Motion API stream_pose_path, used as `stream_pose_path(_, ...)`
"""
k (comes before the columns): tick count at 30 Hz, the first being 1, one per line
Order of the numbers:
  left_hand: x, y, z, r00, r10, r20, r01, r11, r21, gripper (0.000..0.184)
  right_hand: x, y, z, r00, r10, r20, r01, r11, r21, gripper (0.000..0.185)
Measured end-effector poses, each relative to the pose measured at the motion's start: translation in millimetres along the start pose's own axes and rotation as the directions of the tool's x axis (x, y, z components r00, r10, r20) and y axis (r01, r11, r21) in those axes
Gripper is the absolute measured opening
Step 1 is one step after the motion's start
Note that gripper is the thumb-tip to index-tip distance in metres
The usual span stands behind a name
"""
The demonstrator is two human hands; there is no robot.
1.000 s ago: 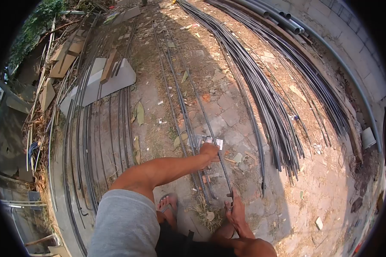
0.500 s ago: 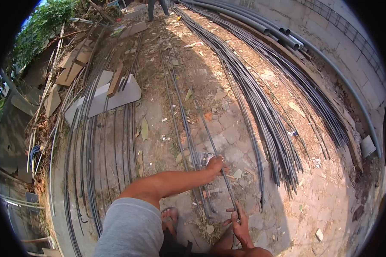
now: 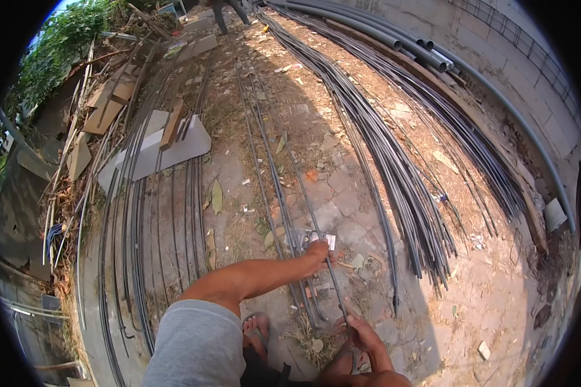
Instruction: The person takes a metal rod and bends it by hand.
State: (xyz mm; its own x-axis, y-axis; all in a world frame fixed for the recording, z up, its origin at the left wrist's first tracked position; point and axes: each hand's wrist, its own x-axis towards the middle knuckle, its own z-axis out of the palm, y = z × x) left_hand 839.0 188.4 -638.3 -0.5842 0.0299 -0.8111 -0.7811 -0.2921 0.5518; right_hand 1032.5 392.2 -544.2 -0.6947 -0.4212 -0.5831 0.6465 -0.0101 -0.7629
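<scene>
A long thin steel bar (image 3: 306,200) runs away from me over the ground, its near part raised between my hands. My left hand (image 3: 317,250) is closed around it, with the arm stretched forward. Lower down, my right hand (image 3: 363,332) has its fingers and thumb around the bar close to the near end; part of the grip is hidden. Just left of the held bar lie more steel bars (image 3: 279,187) on the ground. A small pale printed piece (image 3: 331,240) lies beside my left hand.
A thick bundle of steel bars (image 3: 394,174) lies to the right, with grey pipes (image 3: 426,55) along the wall. More bars (image 3: 135,238) and a pale slab (image 3: 145,158) with a wooden piece (image 3: 172,126) lie left. Another person's legs (image 3: 221,16) show at the far end.
Both hands and the held bar have shifted slightly left. The right hand's fingers, spread before, have closed in on the bar. The far person's legs have moved a little left.
</scene>
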Motion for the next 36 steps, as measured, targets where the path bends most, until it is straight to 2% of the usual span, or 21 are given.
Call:
stream_pose_path(2, -7, 3, 1, 1.000, 0.010, 0.002, -0.010, 1.000, 0.016, 0.032, 25, 16, -10, 0.979, 0.204, -0.022, -0.182, 0.913, 0.365, 0.055)
stream_pose_path(5, -6, 1, 4, 1.000, 0.009, -0.020, -0.008, 1.000, 0.025, 0.029, 49, 37, 15, 0.896, 0.235, -0.377, -0.280, 0.957, -0.069, 0.063)
stream_pose_path(8, -3, -1, -2, 0.999, -0.033, -0.019, 0.034, 0.998, 0.053, 0.029, 65, 72, 18, 0.835, -0.198, -0.514, -0.094, 0.869, -0.486, 0.066)
stream_pose_path(11, -1, -1, 0, 0.998, -0.040, -0.047, 0.042, 0.997, 0.061, 0.031, 67, 63, 12, 0.855, -0.036, -0.518, -0.222, 0.876, -0.427, 0.065)
stream_pose_path(14, -5, 2, 2, 0.999, -0.039, -0.009, 0.039, 0.993, 0.110, 0.034, 52, 37, 1, 0.912, 0.277, -0.302, -0.310, 0.949, -0.064, 0.060)
stream_pose_path(17, -24, 5, 12, 0.994, -0.098, 0.042, 0.092, 0.988, 0.126, 0.036, 25, 1, -8, 0.878, 0.473, -0.080, -0.447, 0.867, 0.220, 0.054)
stream_pose_path(20, -14, -12, 10, 0.990, -0.118, 0.079, 0.108, 0.987, 0.120, 0.036, 36, 48, -23, 0.901, 0.386, -0.196, -0.367, 0.921, 0.128, 0.052)
stream_pose_path(23, -6, -20, 2, 0.988, -0.136, 0.072, 0.127, 0.985, 0.115, 0.037, 49, 91, -15, 0.884, 0.084, -0.459, -0.215, 0.946, -0.242, 0.051)
stream_pose_path(26, -3, -23, -2, 0.987, -0.153, 0.043, 0.145, 0.979, 0.143, 0.040, 41, 68, 12, 0.848, 0.023, -0.529, -0.183, 0.951, -0.251, 0.050)
stream_pose_path(29, -1, -24, -7, 0.989, -0.127, 0.072, 0.118, 0.986, 0.121, 0.043, 46, 72, -6, 0.873, 0.337, -0.353, -0.355, 0.935, 0.015, 0.049)
stream_pose_path(31, 0, -25, -8, 0.990, -0.134, 0.048, 0.127, 0.984, 0.127, 0.043, 37, 45, 1, 0.873, 0.448, -0.191, -0.396, 0.882, 0.256, 0.047)
stream_pose_path(32, -4, -22, -7, 0.990, -0.138, 0.037, 0.132, 0.983, 0.129, 0.043, 33, 35, 4, 0.868, 0.486, -0.102, -0.421, 0.830, 0.367, 0.046)
stream_pose_path(35, -12, -14, -6, 0.991, -0.131, 0.014, 0.127, 0.978, 0.164, 0.041, 34, 53, -10, 0.897, 0.432, 0.092, -0.407, 0.728, 0.551, 0.042)
stream_pose_path(36, -17, -11, -9, 0.991, -0.121, 0.055, 0.112, 0.983, 0.146, 0.039, 32, 50, -1, 0.909, 0.417, 0.024, -0.352, 0.734, 0.580, 0.041)
